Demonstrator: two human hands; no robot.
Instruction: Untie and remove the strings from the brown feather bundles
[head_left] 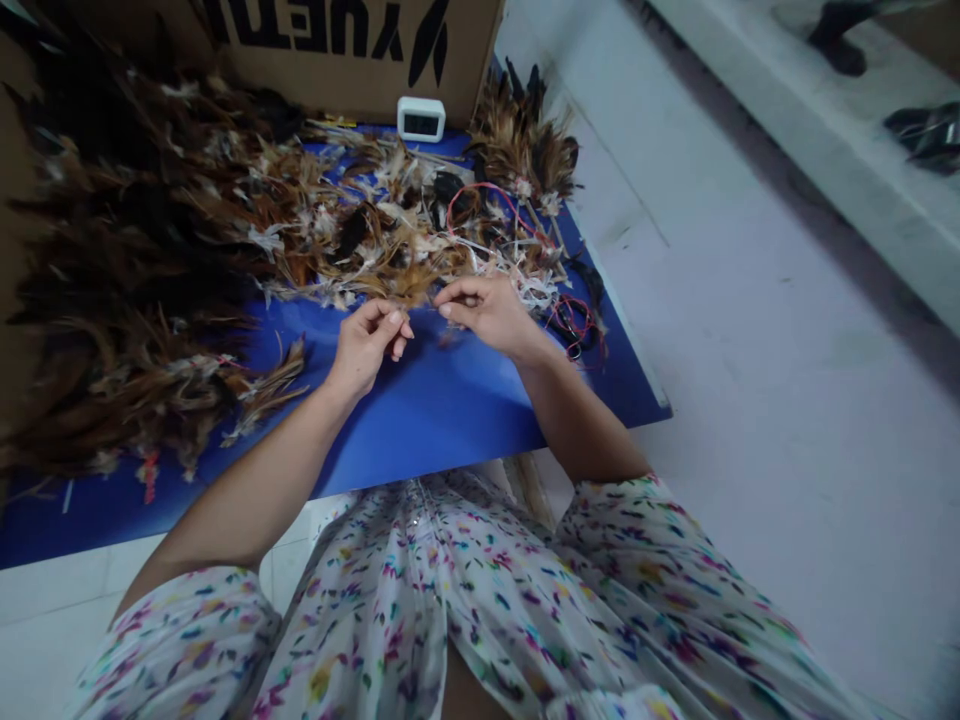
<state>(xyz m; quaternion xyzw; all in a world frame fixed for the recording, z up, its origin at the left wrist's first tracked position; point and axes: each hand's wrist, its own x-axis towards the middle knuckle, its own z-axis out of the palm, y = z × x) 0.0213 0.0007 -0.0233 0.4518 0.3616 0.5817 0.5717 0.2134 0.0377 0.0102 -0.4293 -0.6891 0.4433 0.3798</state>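
Note:
My left hand (367, 343) is above the blue table (442, 400), its thumb and fingers pinched together; what they hold, if anything, is too small to tell. Close on its right, my right hand (484, 310) is pinched too, its fingertips pointing at the left ones with a small gap between. Whatever it may grip is also too small to make out. Just beyond both hands lies a loose pile of brown and white feathers (390, 255). A pink-red string loop (491, 187) lies over the pile behind my right hand.
Bundled dark and brown feathers (142, 370) cover the table's left side. Another bunch (525, 140) stands at the back right. A small white digital clock (421, 120) is before a cardboard box (337, 70). Scissors (574, 335) and red thread lie right. A wall (750, 330) borders the table.

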